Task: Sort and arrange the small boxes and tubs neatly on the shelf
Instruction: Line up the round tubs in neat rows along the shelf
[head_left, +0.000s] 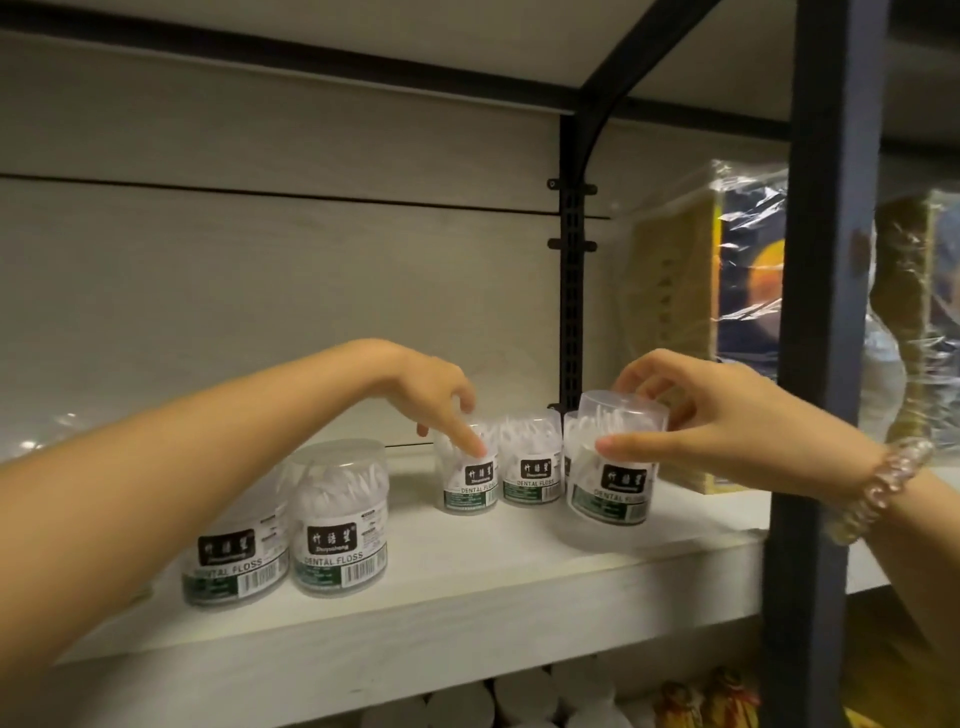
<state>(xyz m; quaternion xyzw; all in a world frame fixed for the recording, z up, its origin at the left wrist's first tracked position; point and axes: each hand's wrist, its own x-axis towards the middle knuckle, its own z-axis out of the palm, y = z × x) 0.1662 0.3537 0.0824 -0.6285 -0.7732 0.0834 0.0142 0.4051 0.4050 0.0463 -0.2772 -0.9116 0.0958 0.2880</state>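
- A white shelf board (467, 587) is seen bearing clear tubs of dental floss, and it is crossed at the right by a dark upright post (826, 364).
- Film-wrapped packs (727, 312) are stood at the back right, behind the post.
- The right hand (727, 431) is closed round the right tub (610, 483), with the thumb laid across its front and the fingers hooked over its lid. This tub is tilted slightly; whether it rests on the board cannot be told.
- The left hand (431, 384) is curled over the back-left tub (467, 483), which is gripped from above.
- Two front tubs (340, 525) are stood touching at the front left.
- A middle tub (531, 467) is placed just beside the back-left tub.
- A beaded bracelet (883, 483) is worn on the right wrist.
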